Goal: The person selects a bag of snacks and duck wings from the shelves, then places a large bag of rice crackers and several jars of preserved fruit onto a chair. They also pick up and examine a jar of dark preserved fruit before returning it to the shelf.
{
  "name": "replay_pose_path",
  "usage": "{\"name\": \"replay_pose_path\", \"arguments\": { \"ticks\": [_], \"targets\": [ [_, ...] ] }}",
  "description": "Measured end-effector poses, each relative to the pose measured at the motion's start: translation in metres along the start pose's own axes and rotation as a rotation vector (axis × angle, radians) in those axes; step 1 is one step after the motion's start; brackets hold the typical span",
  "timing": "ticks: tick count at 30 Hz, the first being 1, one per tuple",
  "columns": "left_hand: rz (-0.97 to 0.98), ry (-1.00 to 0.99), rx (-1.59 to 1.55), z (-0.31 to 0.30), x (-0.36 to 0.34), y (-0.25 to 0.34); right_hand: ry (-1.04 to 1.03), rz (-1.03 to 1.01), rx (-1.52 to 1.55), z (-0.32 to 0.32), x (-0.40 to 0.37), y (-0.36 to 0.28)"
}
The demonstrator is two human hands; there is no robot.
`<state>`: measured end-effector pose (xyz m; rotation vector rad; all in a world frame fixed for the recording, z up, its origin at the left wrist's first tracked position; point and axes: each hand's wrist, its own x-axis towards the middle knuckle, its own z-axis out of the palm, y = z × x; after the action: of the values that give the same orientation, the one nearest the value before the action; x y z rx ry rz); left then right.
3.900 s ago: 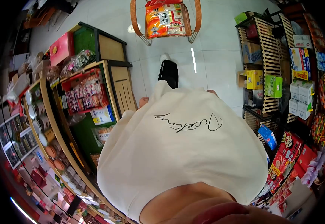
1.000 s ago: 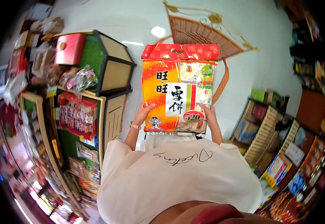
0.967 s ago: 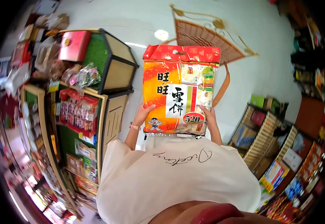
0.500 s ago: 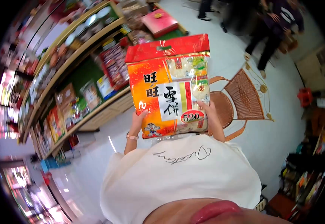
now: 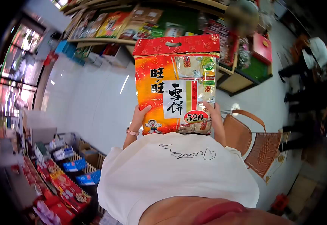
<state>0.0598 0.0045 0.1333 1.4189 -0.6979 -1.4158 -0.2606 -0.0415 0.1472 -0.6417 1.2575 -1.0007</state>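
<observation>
We see the left hand and right hand clamped on opposite lower edges of an orange-and-red snack bag, thumbs on its front, other fingers largely hidden; we find the bag before the white shirt; a wicker chair stands to the right.

forearms forward | left hand gripping, thumb uppermost | right hand gripping, thumb uppermost
</observation>
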Motion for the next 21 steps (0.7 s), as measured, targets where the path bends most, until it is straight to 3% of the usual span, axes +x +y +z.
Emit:
{"name": "replay_pose_path", "arguments": {
  "ticks": [4, 9, 13, 15, 21],
  "targets": [
    [0.032, 0.102, -0.123, -0.014, -0.008, -0.026, -0.188, 0.007, -0.029, 0.02, 0.023, -0.002],
    [0.113, 0.307, -0.174, -0.009, 0.007, -0.076, -0.293, 0.135, -0.14, 0.028, 0.109, 0.021],
    [0.143, 0.475, -0.265, -0.022, 0.005, -0.093, -0.484, 0.174, -0.254, 0.074, 0.148, 0.021],
    [0.157, 0.555, -0.292, -0.038, 0.009, -0.098, -0.519, 0.163, -0.288, 0.106, 0.172, 0.036],
    [0.186, 0.664, -0.329, -0.166, 0.04, -0.034, -0.599, 0.163, -0.342, 0.272, 0.198, 0.05]
  ]
}}
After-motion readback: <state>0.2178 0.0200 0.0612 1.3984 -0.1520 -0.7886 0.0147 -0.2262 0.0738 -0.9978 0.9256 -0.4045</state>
